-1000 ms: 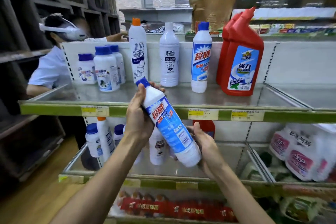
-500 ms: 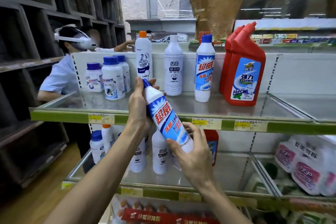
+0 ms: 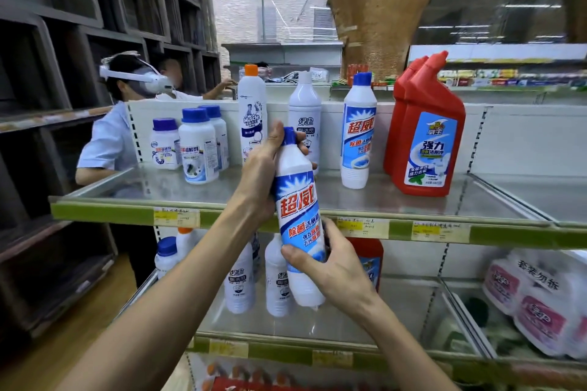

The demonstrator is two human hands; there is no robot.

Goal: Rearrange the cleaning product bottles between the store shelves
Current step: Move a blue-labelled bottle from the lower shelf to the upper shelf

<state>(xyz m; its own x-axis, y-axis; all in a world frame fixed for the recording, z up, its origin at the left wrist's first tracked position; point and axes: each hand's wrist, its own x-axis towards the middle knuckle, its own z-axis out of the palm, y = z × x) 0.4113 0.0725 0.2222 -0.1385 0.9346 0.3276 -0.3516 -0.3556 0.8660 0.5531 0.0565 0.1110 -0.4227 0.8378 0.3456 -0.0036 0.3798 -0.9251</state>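
Observation:
Both hands hold a white bottle with a blue cap and blue-red label (image 3: 298, 216), nearly upright in front of the upper shelf's edge (image 3: 133, 214). My left hand (image 3: 260, 174) wraps its neck and shoulder. My right hand (image 3: 330, 267) grips its lower body. On the upper shelf stand a matching blue-capped bottle (image 3: 358, 133), a plain white bottle (image 3: 304, 114), an orange-capped bottle (image 3: 252, 111), two red angled-neck bottles (image 3: 425, 133) and short blue-lidded jars (image 3: 197, 146). On the lower shelf (image 3: 346, 349) stand white bottles (image 3: 239, 282) and a red bottle (image 3: 368, 259).
A person in a white headset and light shirt (image 3: 117, 124) stands behind the shelf at left. Dark wooden cubbies (image 3: 63, 41) line the left wall. Pink-labelled refill packs (image 3: 536, 301) fill the lower right bin. A brown pillar (image 3: 381, 9) rises behind the shelves.
The bottle has swung from a steep tilt to nearly upright and risen toward the upper shelf. My right hand shifted from under its base to its lower body.

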